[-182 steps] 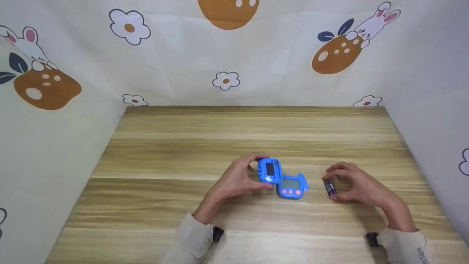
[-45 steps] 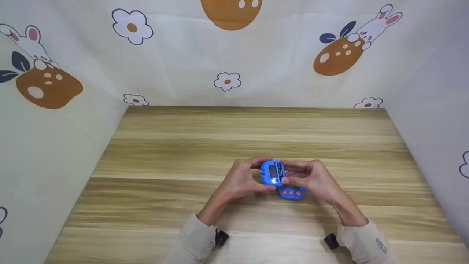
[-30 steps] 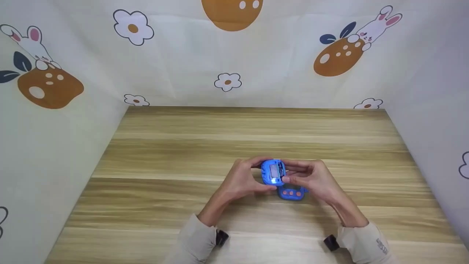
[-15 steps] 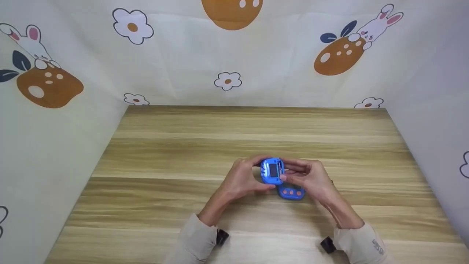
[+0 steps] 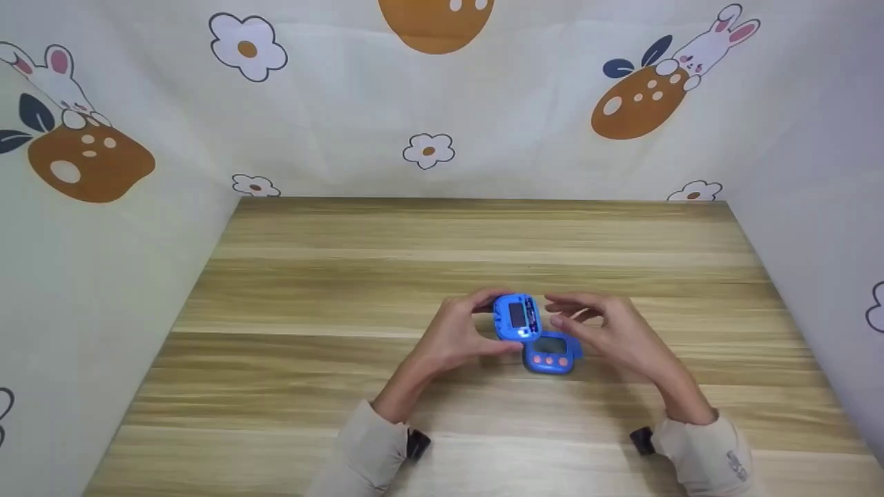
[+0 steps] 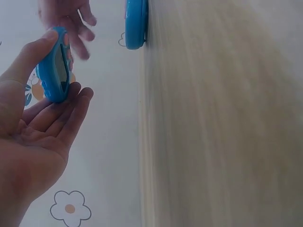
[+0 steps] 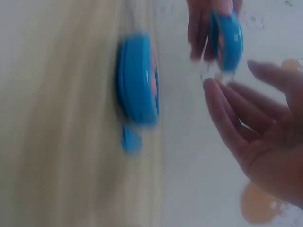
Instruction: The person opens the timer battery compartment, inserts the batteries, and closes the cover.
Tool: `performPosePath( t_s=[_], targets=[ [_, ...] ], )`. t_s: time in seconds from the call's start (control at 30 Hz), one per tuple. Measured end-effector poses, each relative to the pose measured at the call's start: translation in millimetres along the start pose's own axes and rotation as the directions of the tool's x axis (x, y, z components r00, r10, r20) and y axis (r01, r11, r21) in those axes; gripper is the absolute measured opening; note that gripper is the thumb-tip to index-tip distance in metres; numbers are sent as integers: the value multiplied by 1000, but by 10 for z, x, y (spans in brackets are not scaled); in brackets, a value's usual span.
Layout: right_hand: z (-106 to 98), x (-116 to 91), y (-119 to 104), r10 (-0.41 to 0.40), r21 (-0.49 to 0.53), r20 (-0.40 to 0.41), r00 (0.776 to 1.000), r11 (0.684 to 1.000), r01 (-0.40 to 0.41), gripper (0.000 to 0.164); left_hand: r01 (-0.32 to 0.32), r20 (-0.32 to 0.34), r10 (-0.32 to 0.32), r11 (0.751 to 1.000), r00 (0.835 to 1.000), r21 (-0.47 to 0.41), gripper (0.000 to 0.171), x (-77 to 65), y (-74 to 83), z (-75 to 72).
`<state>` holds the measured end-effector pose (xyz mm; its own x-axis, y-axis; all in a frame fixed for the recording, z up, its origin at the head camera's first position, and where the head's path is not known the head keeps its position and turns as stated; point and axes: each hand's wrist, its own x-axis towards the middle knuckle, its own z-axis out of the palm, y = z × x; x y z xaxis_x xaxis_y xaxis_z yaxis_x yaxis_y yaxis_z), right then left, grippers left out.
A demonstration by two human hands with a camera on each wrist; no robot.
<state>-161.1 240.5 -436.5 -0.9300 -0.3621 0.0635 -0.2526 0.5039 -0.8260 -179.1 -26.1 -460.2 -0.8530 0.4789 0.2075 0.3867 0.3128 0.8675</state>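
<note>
My left hand (image 5: 452,338) holds a small blue digital timer (image 5: 516,319) between thumb and fingers, above the table. Its back faces the head camera, and batteries (image 5: 532,314) lie in the uncovered slot along its right side. In the left wrist view, orange buttons show on the front of this timer (image 6: 53,71). Just to its right is my right hand (image 5: 615,331), fingers loosely bent, holding nothing and apart from the timer. A second blue timer (image 5: 549,353) lies screen up below the hands, with three orange buttons. Against its right side is a small blue cover piece (image 7: 131,139).
The wood-grain table (image 5: 345,290) spreads out on all sides of the hands. Pale patterned cloth (image 5: 331,103) encloses its back, left and right edges. A dark wrist camera (image 5: 417,445) sits under the left cuff, and another wrist camera (image 5: 642,440) under the right.
Earlier the right hand held batteries off to the right, then its thumb pressed at the timer's slot. Now the batteries sit in the slot and that hand has drawn back rightward.
</note>
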Motion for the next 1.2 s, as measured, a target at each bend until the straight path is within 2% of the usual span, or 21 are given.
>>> performPosePath(
  t_s=[0.07,0.13,0.23,0.33,0.47,0.83,1.0,1.2],
  targets=[
    [-131,-31,83,-42,-130,33,999,990,46,37,5,1,-5,1000,1000,-10,71,6,-2,-2],
    [-231,-58,170,-60,-206,75,995,976,74,41,11,5,-11,1000,1000,-16,70,9,-1,-5],
    [-292,-63,285,-87,-276,140,986,953,123,47,19,7,-19,1000,1000,-22,70,7,-4,-11],
    [-268,-38,369,-125,-329,175,977,928,178,51,25,7,-25,999,1000,-29,71,3,-5,-14],
    [-210,-9,448,-138,-345,184,973,918,196,55,18,7,-17,999,1000,-30,71,3,-2,-10],
    [-173,-11,511,-64,-364,174,983,923,125,52,5,9,-5,1000,1000,-21,70,0,10,-3],
    [-157,4,518,-71,-377,164,984,917,129,50,-12,7,12,999,1000,-33,70,1,-5,9],
    [-123,24,548,-77,-388,176,981,911,141,54,-9,8,10,999,1000,-40,70,5,-11,17]
  ],
)
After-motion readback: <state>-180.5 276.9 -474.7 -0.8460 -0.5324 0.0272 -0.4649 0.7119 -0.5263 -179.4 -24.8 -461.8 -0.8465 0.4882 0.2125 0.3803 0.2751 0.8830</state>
